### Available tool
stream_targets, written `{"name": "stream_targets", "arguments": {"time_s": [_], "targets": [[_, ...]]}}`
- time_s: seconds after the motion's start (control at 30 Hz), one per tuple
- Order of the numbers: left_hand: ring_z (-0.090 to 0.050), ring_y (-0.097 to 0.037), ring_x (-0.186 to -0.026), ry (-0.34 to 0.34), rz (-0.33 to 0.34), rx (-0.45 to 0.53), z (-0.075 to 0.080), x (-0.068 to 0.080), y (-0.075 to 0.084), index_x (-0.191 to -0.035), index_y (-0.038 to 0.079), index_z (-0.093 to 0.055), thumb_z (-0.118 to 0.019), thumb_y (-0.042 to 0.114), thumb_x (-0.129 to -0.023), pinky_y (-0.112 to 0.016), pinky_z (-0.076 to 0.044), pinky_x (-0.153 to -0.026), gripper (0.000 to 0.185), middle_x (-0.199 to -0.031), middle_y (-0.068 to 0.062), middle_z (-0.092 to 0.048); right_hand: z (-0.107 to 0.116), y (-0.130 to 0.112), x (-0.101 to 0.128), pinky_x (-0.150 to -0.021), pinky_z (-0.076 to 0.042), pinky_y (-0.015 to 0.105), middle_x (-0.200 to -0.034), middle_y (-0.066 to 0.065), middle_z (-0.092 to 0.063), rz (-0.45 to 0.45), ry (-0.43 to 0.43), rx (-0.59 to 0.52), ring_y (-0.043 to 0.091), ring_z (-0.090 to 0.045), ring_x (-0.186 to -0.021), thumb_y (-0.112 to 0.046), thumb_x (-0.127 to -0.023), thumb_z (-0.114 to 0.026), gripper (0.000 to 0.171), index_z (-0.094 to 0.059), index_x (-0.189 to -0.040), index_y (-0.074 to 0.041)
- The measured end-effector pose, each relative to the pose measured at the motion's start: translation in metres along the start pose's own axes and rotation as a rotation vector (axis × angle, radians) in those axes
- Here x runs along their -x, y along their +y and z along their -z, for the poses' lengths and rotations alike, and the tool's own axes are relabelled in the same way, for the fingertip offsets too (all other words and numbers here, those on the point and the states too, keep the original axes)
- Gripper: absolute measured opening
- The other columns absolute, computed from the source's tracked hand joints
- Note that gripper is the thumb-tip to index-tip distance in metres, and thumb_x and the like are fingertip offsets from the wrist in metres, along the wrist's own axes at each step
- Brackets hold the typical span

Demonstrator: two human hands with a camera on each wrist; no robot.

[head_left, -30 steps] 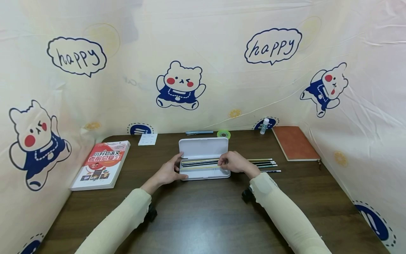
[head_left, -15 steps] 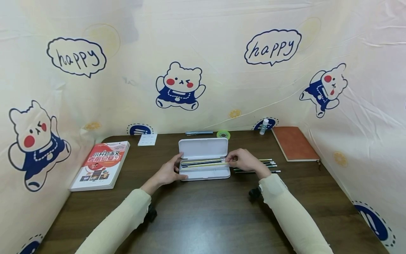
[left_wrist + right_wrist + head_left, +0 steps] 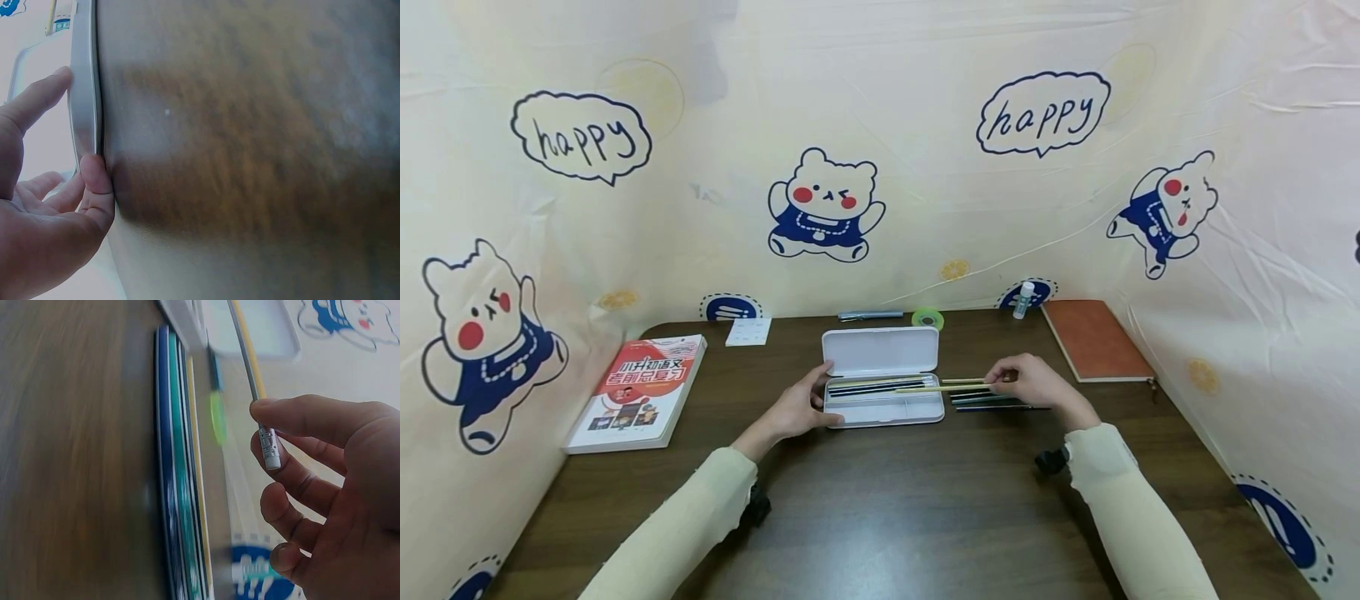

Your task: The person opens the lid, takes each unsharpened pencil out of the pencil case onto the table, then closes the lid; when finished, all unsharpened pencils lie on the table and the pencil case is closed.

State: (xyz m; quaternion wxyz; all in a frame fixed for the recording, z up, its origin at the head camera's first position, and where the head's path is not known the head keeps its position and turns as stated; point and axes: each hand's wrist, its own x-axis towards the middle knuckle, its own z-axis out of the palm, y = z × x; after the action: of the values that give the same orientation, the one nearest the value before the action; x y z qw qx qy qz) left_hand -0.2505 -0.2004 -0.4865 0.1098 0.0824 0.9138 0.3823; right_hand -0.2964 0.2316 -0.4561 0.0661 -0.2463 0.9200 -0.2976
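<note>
An open white pencil case (image 3: pixel 872 416) lies on the table, its lid (image 3: pixel 880 350) tipped back, with several pencils (image 3: pixel 859 387) along its inner side. My left hand (image 3: pixel 790 408) grips the case's left end between thumb and fingers; the left wrist view shows fingertips (image 3: pixel 94 175) against its edge. To the right of the case, my right hand (image 3: pixel 1033 379) pinches a yellow-striped pencil (image 3: pixel 250 359) near its white eraser end, the pencil's other end reaching over the case. Below this hand, several dark and green pencils (image 3: pixel 178 487) lie side by side on the table.
Along the back edge are a white paper (image 3: pixel 748 332), a blue pen (image 3: pixel 871 315), a green tape roll (image 3: pixel 928 318) and a glue stick (image 3: pixel 1023 301). A thick book (image 3: pixel 638 392) lies at the left, a brown notebook (image 3: pixel 1097 340) at the right.
My right hand has moved right, drawing the yellow-striped pencil partly out past the case's right end. My left hand stays on the case.
</note>
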Motion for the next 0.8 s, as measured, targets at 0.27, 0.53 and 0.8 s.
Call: {"name": "stream_targets", "arguments": {"time_s": [0.27, 0.53, 0.8], "targets": [[-0.053, -0.019, -0.097, 0.0, -0.007, 0.0, 0.0, 0.0, 0.0, -0.159, 0.016, -0.022, -0.086, 0.028, -0.079, -0.03, -0.043, -0.081, 0.103, -0.147, -0.012, -0.052, 0.017, 0.029, 0.032, -0.071, -0.045, 0.029, -0.087, -0.002, -0.071, -0.097, 0.026, 0.007, 0.015, -0.054, -0.078, -0.015, -0.091, -0.071, 0.007, -0.076, -0.096, -0.013], [-0.054, -0.02, -0.098, -0.002, 0.005, 0.0, 0.0, 0.001, 0.002, -0.159, 0.017, -0.022, -0.086, 0.029, -0.079, -0.031, -0.044, -0.082, 0.103, -0.15, -0.013, -0.05, 0.023, 0.05, 0.056, -0.076, -0.048, 0.03, -0.093, -0.001, -0.074, -0.112, -0.011, 0.011, 0.013, -0.06, -0.082, -0.012, -0.092, -0.07, 0.007, -0.075, -0.096, -0.014], [-0.055, -0.02, -0.099, -0.004, -0.001, -0.004, 0.001, 0.001, 0.003, -0.159, 0.016, -0.022, -0.086, 0.029, -0.079, -0.032, -0.045, -0.082, 0.103, -0.15, -0.014, -0.05, 0.019, 0.06, 0.063, -0.077, -0.049, 0.033, -0.094, -0.001, -0.075, -0.139, -0.028, 0.034, 0.013, -0.062, -0.085, -0.012, -0.091, -0.07, 0.008, -0.076, -0.092, -0.017]]}}
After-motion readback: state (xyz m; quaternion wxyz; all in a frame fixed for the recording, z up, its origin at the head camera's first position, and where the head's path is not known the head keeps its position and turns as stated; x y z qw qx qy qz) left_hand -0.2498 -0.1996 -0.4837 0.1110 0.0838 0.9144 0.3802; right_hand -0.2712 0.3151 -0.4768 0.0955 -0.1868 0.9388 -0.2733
